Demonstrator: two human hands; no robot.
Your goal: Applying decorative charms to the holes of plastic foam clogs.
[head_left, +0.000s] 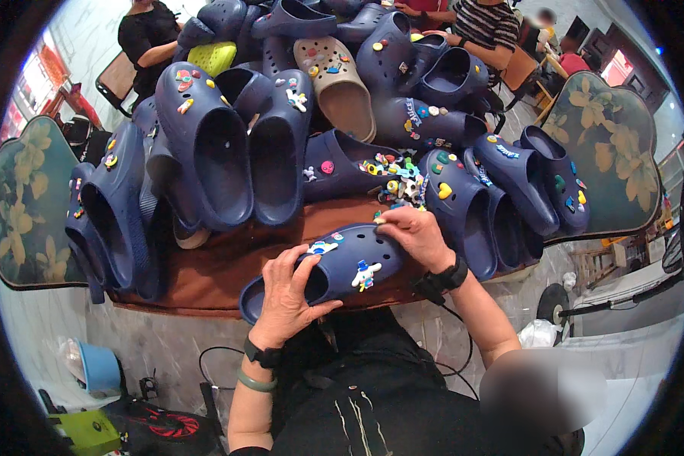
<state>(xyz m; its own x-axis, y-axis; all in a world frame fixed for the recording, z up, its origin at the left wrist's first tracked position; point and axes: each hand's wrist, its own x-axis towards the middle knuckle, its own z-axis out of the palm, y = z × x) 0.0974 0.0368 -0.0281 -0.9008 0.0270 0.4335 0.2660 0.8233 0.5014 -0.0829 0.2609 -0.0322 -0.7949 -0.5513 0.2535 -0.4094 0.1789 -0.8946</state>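
Note:
A navy clog (342, 262) with holes in its upper lies at the near edge of the brown cloth, its toe to the right. My left hand (285, 292) grips it around the foot opening, fingers over the upper and thumb along the near side. Fixed on the clog are a white and blue character charm (366, 275) and another blue and white one (321, 248) near my left fingertips. Just above the toe, my right hand (416, 234) pinches a small green and yellowish shoe charm (378, 217), partly hidden by the fingers. A pile of loose colourful charms (399, 180) sits beyond.
Many navy clogs (220, 163) with charms are heaped across the table, along with a beige clog (340, 83) and a lime-green one (211, 57). Brown cloth (197, 273) covers the table. Other people (148, 42) sit at the far side. A blue bucket (101, 370) stands on the floor at left.

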